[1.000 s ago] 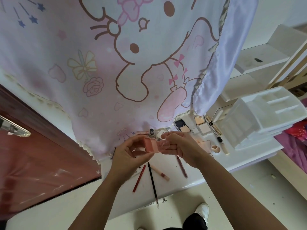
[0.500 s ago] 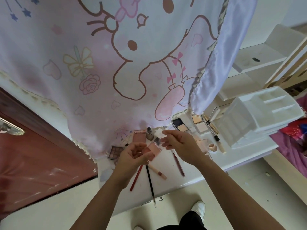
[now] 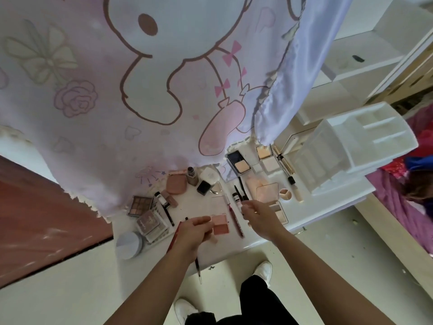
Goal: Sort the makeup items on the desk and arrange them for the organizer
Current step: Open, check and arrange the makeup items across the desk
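Pink blush compact [image 3: 219,227] is held at its left edge by left hand [image 3: 193,233], low over the desk [image 3: 201,208] front; best laid flat among like palettes. Right hand [image 3: 259,215] is loosely curled just beyond, contents not discernible. White organizer [image 3: 351,156] stands far right.

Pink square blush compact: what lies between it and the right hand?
Head view: a slim dark-red stick lies between the pink compact and right hand.
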Demonstrator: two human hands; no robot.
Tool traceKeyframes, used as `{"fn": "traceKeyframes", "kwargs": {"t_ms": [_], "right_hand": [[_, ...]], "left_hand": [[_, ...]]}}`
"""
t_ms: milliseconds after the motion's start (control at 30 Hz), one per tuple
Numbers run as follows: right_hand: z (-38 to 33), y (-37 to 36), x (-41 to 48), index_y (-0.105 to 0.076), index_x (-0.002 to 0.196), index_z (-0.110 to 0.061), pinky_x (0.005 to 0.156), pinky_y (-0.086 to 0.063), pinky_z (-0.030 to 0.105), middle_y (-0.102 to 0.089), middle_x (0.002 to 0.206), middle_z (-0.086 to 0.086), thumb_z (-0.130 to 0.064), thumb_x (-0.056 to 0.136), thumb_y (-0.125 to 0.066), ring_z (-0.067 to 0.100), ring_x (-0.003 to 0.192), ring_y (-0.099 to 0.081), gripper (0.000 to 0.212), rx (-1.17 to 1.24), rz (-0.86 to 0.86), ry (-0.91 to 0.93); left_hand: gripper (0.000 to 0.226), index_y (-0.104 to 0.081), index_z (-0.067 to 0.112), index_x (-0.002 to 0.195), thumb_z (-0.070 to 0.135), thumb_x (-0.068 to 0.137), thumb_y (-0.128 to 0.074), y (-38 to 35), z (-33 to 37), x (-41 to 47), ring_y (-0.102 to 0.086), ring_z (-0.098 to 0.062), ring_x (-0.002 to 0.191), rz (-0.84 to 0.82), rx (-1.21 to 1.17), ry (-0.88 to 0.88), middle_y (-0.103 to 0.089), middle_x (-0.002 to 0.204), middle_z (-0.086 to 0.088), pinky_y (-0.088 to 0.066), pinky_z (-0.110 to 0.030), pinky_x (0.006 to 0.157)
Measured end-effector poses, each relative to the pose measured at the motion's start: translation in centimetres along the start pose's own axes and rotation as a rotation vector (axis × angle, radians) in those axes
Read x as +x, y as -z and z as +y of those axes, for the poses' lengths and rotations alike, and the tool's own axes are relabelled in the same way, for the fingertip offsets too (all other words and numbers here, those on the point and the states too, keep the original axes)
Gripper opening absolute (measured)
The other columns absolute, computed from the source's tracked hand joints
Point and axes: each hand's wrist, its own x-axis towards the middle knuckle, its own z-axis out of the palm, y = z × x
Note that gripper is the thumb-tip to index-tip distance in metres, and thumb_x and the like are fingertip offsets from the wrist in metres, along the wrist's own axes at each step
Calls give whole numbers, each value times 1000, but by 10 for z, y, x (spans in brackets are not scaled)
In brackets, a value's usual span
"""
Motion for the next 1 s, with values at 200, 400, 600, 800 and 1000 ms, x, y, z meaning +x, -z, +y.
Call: {"fn": "traceKeyframes", "kwargs": {"t_ms": [200, 400, 600, 800, 1000], "right_hand": [[51, -16, 3, -46, 146, -16, 108, -38, 29, -53, 145, 4, -25, 101, -53, 19, 128, -54, 46, -278, -182, -96], [70, -24, 14, -24, 157, -16, 119, -22, 30, -29, 162, 2, -26, 103, -47, 20, 147, -29, 59, -433, -294, -20], [76, -20, 21, -23, 157, -14, 118, -28, 38, -27, 162, 2, -24, 102, -46, 25, 146, -28, 60, -531, -339, 22], [79, -17, 22, -22, 157, -15, 116, -28, 37, -27, 162, 2, -20, 102, -46, 25, 144, -30, 61, -578, -355, 41], [63, -35, 20, -25, 154, -12, 113, -34, 41, -31, 158, 9, -20, 97, -50, 30, 142, -34, 63, -497, -198, -32]], "left_hand": [[17, -66, 4, 101, -6, 88, -65, -21, -9, 53, -53, -19, 58, 160, -6, 20, -64, 72, -13, -49, -29, 57], [16, -70, 19, 92, 5, 85, -70, -37, -19, 100, -68, -25, 89, 263, 108, 4, -69, 99, -10, -59, -33, 73], [19, -77, 23, 98, 20, 80, -77, -44, -34, 114, -70, -21, 93, 296, 292, -32, -74, 105, -1, -59, -39, 88], [27, -70, 16, 112, 20, 86, -73, -36, -24, 95, -69, -19, 87, 189, 239, -87, -70, 103, -2, -59, -35, 84], [16, -69, 17, 108, 20, 93, -64, 27, -23, 52, -62, -13, 90, 304, 552, -348, -67, 100, 5, -46, -26, 79]]}}
